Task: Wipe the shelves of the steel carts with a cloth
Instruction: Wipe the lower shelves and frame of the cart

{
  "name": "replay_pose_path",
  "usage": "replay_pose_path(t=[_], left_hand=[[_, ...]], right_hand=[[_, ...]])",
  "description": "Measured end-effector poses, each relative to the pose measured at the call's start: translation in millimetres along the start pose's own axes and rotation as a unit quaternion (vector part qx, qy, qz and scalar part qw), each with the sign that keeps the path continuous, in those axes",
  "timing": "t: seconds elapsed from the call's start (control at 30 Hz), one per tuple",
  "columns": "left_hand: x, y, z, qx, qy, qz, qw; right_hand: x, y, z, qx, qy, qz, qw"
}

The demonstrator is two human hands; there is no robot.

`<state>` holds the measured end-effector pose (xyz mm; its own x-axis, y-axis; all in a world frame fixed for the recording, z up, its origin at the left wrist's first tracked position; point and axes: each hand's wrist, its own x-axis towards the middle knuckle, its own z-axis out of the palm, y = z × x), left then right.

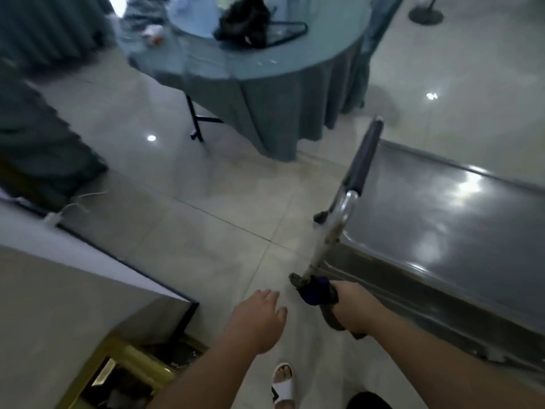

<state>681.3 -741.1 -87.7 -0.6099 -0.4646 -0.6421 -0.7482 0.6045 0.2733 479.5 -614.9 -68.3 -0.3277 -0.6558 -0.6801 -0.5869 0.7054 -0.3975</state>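
Observation:
A steel cart stands at the right, its shiny top shelf (436, 219) catching light reflections. Its handle bar (364, 160) has a dark foam sleeve and runs down to a bare metal post. My right hand (351, 305) grips a dark blue-and-grey cloth (317, 293) and holds it against the lower end of that post, at the cart's near corner. My left hand (259, 317) hovers over the floor to the left of the cloth, fingers relaxed and holding nothing.
A round table (265, 69) with a teal cloth and dark items on its glass top stands ahead. A white-covered table edge (97, 255) lies at the left, with a gold frame (124, 358) below it. Tiled floor (206, 202) lies between them. My sandalled foot (283, 382) shows below.

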Motion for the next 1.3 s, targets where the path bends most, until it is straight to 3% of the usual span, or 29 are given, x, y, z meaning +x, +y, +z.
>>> replay_pose_path(t=[0.3,0.57,0.97,1.3], left_hand=[[-42.6,-79.1,-88.5,-0.027,0.095,-0.061,0.993],[4.2,-109.5,-186.7,-0.037,0.139,-0.114,0.983],[110.0,-115.5,-322.4,-0.055,0.132,-0.144,0.979],[262.4,-155.5,-454.4,-0.029,0.099,-0.051,0.993]], right_hand=[[32.6,-160.3,-54.6,-0.130,0.016,-0.133,0.983],[110.0,-236.5,-120.3,-0.143,0.026,-0.193,0.970],[229.4,-286.4,-246.2,-0.150,0.026,-0.190,0.970],[347.6,-314.7,-332.3,-0.047,0.071,-0.098,0.992]])
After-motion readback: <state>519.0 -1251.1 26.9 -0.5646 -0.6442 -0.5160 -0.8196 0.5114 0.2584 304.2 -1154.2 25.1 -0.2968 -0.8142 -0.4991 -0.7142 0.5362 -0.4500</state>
